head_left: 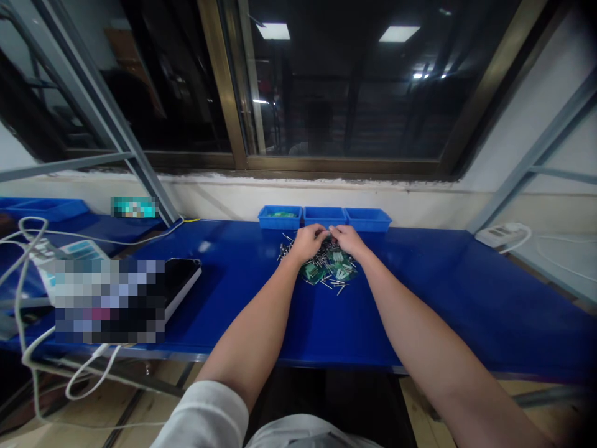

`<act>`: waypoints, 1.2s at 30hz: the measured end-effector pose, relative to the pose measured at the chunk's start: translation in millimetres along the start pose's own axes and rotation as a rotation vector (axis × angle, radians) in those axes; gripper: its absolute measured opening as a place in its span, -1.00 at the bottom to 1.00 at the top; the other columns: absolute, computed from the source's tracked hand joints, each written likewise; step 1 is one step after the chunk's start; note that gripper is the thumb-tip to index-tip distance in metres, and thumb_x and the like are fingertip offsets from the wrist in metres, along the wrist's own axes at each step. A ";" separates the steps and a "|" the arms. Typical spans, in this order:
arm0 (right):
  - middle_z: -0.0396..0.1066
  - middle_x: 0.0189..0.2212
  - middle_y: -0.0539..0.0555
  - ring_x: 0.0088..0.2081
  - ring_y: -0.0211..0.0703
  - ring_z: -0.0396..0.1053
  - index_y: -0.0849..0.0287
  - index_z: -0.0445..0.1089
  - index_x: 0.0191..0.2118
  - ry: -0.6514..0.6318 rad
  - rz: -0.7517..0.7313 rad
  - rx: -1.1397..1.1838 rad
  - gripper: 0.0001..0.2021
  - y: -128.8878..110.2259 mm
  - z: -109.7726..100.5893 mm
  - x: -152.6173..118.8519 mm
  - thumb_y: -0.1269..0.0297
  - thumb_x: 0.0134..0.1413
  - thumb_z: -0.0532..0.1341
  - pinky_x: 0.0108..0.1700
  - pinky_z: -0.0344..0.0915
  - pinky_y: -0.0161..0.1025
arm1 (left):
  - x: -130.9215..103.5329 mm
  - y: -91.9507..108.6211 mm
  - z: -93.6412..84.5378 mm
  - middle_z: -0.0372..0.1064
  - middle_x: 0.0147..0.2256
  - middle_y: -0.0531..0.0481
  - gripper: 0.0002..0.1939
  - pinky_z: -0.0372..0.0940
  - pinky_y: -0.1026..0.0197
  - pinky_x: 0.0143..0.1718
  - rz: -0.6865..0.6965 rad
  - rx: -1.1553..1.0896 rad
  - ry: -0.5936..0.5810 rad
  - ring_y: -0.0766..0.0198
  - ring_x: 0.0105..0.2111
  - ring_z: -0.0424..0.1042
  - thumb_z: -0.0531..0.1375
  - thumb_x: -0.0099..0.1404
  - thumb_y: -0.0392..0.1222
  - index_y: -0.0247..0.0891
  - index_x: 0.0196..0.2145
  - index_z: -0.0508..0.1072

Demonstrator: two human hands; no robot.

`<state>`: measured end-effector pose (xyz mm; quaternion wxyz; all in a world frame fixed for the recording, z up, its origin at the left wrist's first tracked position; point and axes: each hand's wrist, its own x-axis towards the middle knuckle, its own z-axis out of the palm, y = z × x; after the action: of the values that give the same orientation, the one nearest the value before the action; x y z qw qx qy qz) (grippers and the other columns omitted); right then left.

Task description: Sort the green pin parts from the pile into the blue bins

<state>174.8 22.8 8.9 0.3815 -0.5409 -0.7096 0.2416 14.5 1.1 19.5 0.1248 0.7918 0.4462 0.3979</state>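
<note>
On the blue table a pile of thin metal pins lies mixed with small green pieces that look like circuit boards. Both my hands are over the back part of this pile, close together. My left hand is closed, its thumb and fingers pinched towards the right. Facing it, my right hand is also closed in a pinch, fingertips almost meeting those of the left. Whatever sits between the fingertips is too small to make out. The hands cover part of the pile.
Behind the pile stand three blue bins against the wall: a left bin with green pieces in it, a middle bin and a right bin. A black device and white cables are at the left. A power strip lies right.
</note>
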 end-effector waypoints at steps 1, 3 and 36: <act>0.24 -0.69 -0.02 -0.58 -0.27 0.16 0.21 0.26 -0.62 0.008 0.003 0.024 -0.57 1.8 0.4 1.1 -0.02 0.05 0.01 -0.47 0.03 -0.31 | 0.0 0.2 0.0 0.48 -0.31 -0.02 -0.76 0.24 0.28 -0.23 -0.003 -0.006 0.000 0.26 -0.30 0.41 0.07 0.24 -0.11 -0.26 -0.27 0.48; 0.26 -0.68 -0.02 -0.59 -0.28 0.16 0.22 0.27 -0.60 0.039 -0.012 0.094 -0.59 3.8 1.5 2.7 -0.03 0.01 0.04 -0.47 0.05 -0.31 | 0.3 -1.0 -0.2 0.48 -0.31 -0.02 -0.78 0.25 0.27 -0.22 -0.019 -0.003 0.001 0.25 -0.30 0.41 0.09 0.24 -0.13 -0.26 -0.28 0.48; 0.04 -0.81 -0.16 -0.80 -0.47 -0.09 0.21 0.24 -0.49 0.176 0.486 0.685 -0.83 12.3 -35.0 7.1 0.26 -0.02 0.22 -0.76 -0.24 -0.46 | 3.9 -29.1 4.2 0.46 -0.22 -0.06 -0.72 0.27 0.20 -0.13 -0.149 0.037 0.050 0.22 -0.21 0.42 0.17 0.14 -0.20 -0.24 -0.16 0.44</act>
<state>209.2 30.8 22.4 0.5301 -0.5531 -0.4050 0.4990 1.0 21.5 2.7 0.1283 0.7485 0.5139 0.3990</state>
